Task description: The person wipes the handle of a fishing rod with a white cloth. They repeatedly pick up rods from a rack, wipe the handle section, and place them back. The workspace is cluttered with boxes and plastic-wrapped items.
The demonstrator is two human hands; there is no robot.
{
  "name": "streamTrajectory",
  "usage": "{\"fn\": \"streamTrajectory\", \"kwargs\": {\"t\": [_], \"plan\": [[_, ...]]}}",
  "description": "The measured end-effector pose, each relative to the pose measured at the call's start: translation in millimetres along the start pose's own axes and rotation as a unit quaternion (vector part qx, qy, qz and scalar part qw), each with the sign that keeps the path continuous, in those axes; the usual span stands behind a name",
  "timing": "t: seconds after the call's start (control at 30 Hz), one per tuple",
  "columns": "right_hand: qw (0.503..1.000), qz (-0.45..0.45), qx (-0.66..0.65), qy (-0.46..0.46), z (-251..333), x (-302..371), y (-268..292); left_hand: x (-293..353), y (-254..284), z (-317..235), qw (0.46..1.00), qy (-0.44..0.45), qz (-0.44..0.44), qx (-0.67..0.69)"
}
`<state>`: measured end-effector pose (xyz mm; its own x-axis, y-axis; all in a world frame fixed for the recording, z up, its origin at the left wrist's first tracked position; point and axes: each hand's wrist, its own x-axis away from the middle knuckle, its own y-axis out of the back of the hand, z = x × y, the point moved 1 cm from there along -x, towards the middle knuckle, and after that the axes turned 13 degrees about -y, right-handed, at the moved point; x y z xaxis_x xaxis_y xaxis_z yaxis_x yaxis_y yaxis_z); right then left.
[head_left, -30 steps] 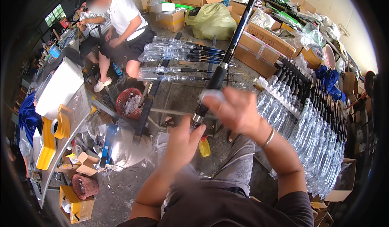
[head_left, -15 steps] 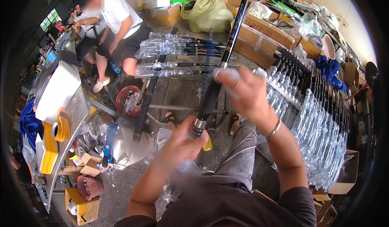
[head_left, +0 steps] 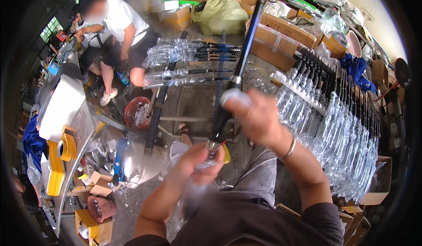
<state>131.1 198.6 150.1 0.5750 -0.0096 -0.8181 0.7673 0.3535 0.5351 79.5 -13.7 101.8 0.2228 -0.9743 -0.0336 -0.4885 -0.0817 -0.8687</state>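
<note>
Apparently bagged rods (head_left: 345, 147) beside hands (head_left: 259, 120)

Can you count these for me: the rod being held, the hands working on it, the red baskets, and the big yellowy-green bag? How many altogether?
Long shiny black rod: 1
Bare left hand and bare right hand: 2
Round red plastic baskets, farther one and nearer one: 2
Big yellow-green plastic bag: 1
Total: 6
</note>
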Motion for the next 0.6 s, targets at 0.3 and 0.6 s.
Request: {"fn": "streamTrajectory", "kwargs": {"t": [0.3,0.6], "plan": [[0.994,0.042,-0.098,-0.006,3,16,3,-6,11,6,0.996,0.023,0.054,0.071],[0.99,-0.018,-0.121,-0.066,-17,11,4,-2,11,17,0.992,0.053,0.03,0.111]]}}
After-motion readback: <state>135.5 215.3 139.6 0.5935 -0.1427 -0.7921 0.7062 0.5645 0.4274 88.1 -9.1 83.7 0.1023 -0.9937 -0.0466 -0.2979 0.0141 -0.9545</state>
